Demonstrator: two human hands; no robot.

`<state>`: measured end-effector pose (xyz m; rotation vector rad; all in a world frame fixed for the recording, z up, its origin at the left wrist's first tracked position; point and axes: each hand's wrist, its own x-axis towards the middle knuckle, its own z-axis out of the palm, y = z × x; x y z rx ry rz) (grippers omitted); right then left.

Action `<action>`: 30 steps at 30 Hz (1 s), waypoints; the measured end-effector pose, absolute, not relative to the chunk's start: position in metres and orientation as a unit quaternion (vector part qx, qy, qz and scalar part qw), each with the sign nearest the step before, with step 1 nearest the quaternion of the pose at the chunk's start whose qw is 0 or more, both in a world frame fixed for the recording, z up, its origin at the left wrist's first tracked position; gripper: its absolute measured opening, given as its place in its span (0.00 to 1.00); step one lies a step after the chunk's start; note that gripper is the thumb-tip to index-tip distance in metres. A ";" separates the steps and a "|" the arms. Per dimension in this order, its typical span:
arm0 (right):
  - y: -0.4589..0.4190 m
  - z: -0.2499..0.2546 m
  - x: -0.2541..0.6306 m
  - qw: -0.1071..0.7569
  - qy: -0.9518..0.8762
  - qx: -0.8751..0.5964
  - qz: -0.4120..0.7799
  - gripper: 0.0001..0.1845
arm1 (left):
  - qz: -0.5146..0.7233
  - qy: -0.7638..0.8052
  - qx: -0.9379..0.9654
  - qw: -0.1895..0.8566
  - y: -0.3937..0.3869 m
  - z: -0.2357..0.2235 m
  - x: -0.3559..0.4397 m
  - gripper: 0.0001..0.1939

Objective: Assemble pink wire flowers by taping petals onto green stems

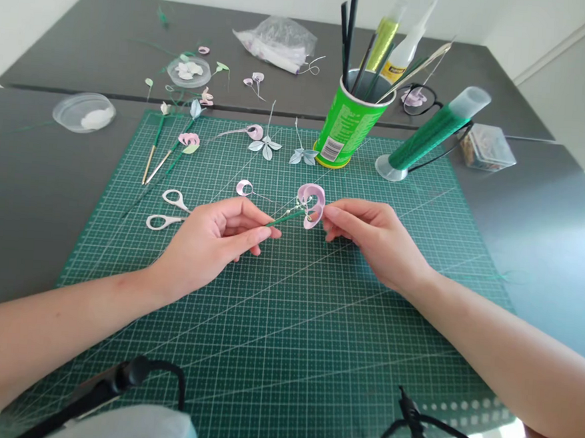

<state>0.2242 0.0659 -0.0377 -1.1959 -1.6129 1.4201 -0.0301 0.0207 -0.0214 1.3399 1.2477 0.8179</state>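
Observation:
My left hand (210, 243) pinches the green-wrapped stem (287, 218) of a small handmade flower. Pale pink curled petals (320, 194) stand at the stem's right end, with tiny whitish beads beside them. From the right, my right hand (378, 238) has thumb and forefinger closed at the edge of a petal. Just behind my left hand, a loose pink petal on a thin wire (244, 188) lies on the green cutting mat (283, 352). White-handled scissors (165, 222) rest at my left wrist, their blades hidden by the hand.
Behind the hands stand a green can (352, 123) of dark sticks and a tube of green thread (431, 138). Pale blue leaf sprays (266, 148), finished pink blossoms (188, 140), shallow plastic dishes (82, 112), a clear bag (277, 41) and a small clear box (488, 147) lie farther out.

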 end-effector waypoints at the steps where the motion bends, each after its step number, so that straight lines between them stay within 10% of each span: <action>1: 0.065 -0.038 0.223 0.341 -0.626 -0.463 0.528 0.14 | 0.342 0.524 0.563 0.539 0.021 -0.021 -0.030 0.02; 8: 0.058 -0.037 0.222 0.413 -0.686 -0.459 0.386 0.18 | 0.319 0.515 0.559 0.567 0.021 -0.022 -0.029 0.05; 30: 0.038 -0.032 0.218 0.231 -0.792 -0.308 0.474 0.26 | 0.337 0.474 0.578 0.572 0.019 -0.026 -0.030 0.05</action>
